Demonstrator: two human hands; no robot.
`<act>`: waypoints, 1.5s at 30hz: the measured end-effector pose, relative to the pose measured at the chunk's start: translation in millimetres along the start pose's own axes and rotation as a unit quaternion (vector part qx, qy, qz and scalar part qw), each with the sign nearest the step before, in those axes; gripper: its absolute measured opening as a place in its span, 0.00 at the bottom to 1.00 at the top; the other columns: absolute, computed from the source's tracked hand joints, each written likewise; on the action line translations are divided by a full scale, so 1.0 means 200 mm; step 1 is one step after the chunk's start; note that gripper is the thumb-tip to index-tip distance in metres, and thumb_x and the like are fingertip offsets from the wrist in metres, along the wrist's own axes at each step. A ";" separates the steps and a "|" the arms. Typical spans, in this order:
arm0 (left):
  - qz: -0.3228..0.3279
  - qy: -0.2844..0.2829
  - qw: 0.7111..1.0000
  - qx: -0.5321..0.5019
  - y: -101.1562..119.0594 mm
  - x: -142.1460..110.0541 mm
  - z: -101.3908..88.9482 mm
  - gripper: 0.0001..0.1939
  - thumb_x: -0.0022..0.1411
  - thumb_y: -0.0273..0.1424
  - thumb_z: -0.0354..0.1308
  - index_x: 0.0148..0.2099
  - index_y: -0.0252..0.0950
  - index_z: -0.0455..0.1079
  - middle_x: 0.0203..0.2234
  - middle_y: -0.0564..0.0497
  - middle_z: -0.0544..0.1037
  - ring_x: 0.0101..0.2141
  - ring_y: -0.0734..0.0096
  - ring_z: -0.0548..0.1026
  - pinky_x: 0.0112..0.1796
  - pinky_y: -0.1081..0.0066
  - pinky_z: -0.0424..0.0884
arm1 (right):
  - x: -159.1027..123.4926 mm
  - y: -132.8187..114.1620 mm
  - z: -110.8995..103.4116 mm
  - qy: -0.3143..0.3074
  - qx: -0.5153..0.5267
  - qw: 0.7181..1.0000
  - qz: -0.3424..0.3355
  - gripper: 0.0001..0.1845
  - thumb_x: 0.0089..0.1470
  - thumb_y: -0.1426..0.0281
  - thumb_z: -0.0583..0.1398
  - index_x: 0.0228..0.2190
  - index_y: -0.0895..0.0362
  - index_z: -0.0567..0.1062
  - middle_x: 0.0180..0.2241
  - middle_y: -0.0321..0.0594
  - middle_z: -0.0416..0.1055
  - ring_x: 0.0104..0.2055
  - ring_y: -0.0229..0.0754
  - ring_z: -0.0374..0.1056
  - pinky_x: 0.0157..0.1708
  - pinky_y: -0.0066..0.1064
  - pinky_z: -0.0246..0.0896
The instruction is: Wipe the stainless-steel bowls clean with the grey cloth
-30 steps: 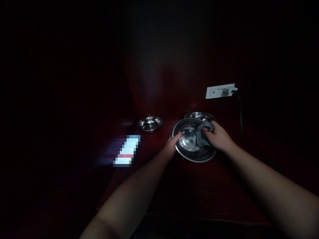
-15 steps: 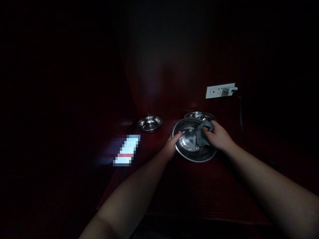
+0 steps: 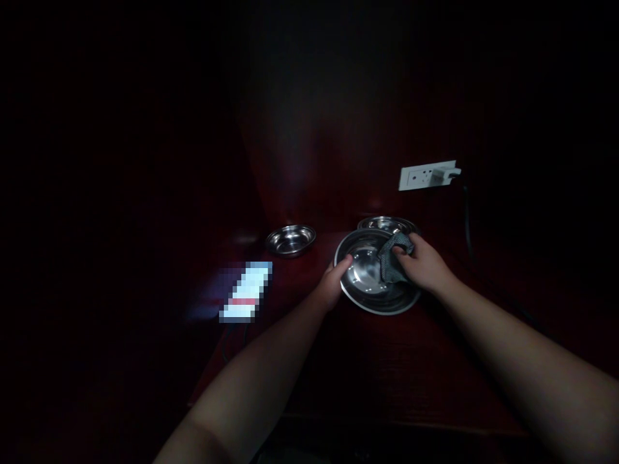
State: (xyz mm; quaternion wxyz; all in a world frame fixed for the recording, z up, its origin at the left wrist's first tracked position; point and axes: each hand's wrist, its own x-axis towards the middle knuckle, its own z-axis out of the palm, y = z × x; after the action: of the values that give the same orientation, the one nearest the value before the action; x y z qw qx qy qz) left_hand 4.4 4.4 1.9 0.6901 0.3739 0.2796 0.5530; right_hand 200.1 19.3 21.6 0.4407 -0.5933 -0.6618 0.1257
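Observation:
A shiny metal bowl (image 3: 365, 274) is tilted toward me above the dark red table. My left hand (image 3: 333, 283) grips its left rim, thumb over the inside edge and the other fingers hidden beneath. Bunched in my right hand (image 3: 425, 263) is a grey-green cloth (image 3: 394, 261), pressed against the bowl's inner right side. Part of the right hand's fingers is hidden by the cloth.
Behind the held bowl stands another metal bowl (image 3: 387, 224), partly covered. A shallow metal bowl (image 3: 291, 240) sits to the left. Nearer lies a glowing, pixelated phone (image 3: 246, 293) with a cable. A wall socket (image 3: 428, 175) holds a plug with a hanging cord.

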 end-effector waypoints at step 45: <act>0.001 -0.001 1.000 0.002 -0.01 0.01 -0.01 0.28 0.51 0.37 0.61 0.53 0.31 0.67 0.48 0.40 0.74 0.48 0.55 0.72 0.53 0.60 0.63 | 0.00 0.00 0.00 0.006 -0.017 1.000 0.000 0.10 0.49 0.63 0.54 0.33 0.55 0.67 0.28 0.39 0.70 0.28 0.42 0.65 0.29 0.32 0.58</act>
State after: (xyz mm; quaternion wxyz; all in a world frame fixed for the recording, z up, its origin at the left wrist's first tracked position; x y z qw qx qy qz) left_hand 3.6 7.1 -1.2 0.6894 0.3758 0.2795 0.5525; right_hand 199.4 19.1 22.0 0.4347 -0.6014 -0.6610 0.1111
